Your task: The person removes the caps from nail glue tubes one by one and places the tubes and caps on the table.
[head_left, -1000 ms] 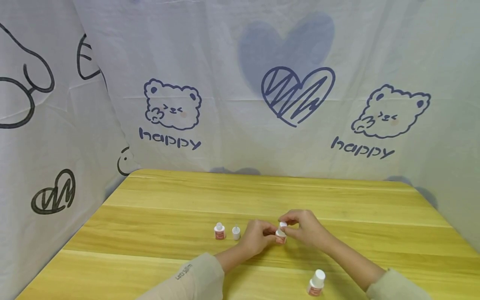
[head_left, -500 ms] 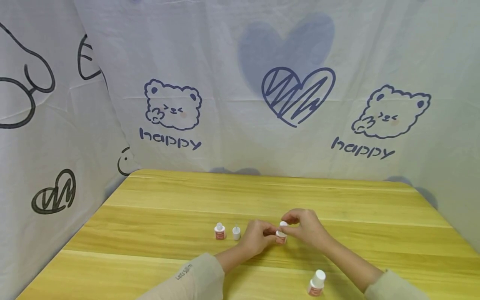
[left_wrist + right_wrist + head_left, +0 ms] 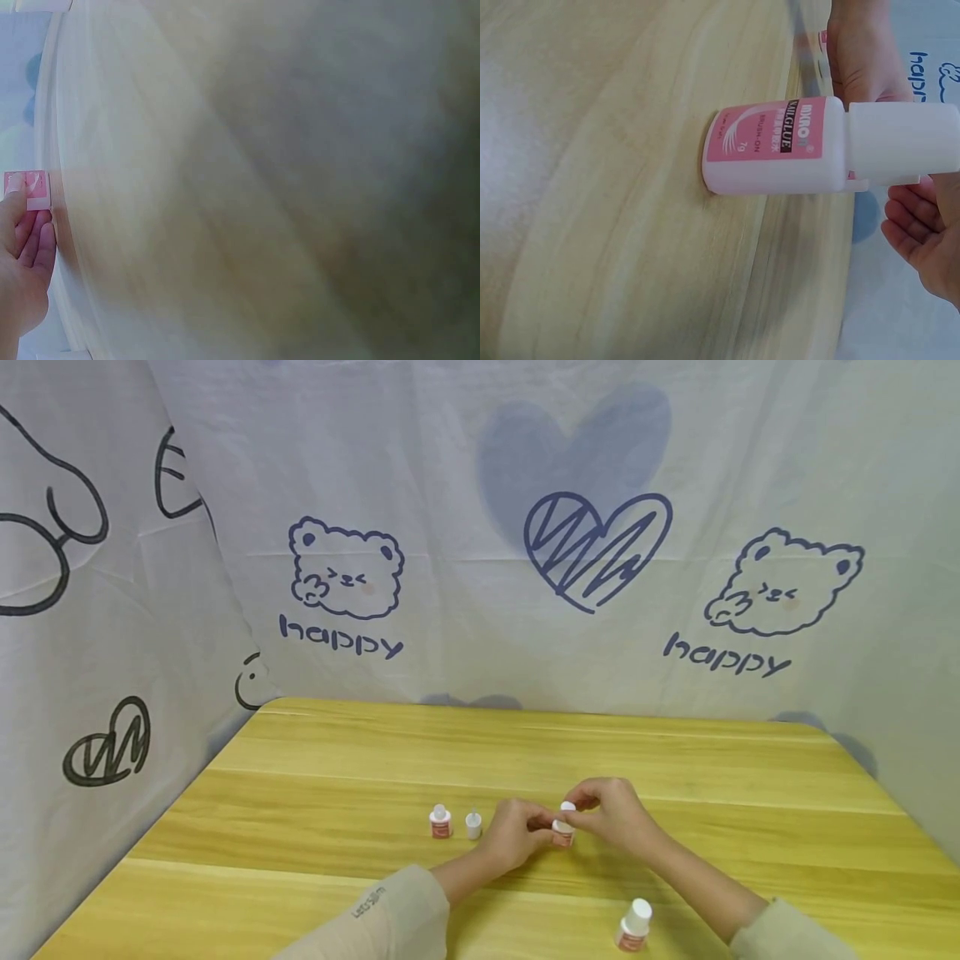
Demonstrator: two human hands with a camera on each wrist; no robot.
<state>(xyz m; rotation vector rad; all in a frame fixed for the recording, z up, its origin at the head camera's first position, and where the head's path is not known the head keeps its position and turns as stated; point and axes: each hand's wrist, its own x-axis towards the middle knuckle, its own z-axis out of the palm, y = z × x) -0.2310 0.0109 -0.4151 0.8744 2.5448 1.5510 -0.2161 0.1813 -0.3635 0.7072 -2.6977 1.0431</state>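
Near the middle of the table in the head view, my left hand [image 3: 516, 837] grips the body of a small nail glue bottle [image 3: 562, 837] with a pink label. Between thumb and fingers, my right hand [image 3: 617, 814] pinches the white cap [image 3: 567, 807] at the bottle's top. The thumb partly hides where cap and bottle meet. In the left wrist view, the left fingers hold the pink-labelled bottle [image 3: 39, 201] at the far left edge. Large in the right wrist view stands another nail glue bottle [image 3: 780, 146], capped, in front of my right hand [image 3: 930, 251].
Left of my hands stand an uncapped nail glue bottle [image 3: 440, 824] with a pale nozzle and a loose white cap [image 3: 472, 827], brush end up. The capped bottle [image 3: 633, 927] is by the right forearm. Printed cloth [image 3: 465, 635] hangs behind the wooden table [image 3: 337, 777].
My right fingers have shifted slightly at the cap of the held bottle. The left hand keeps its grip, and the other bottles stay where they were.
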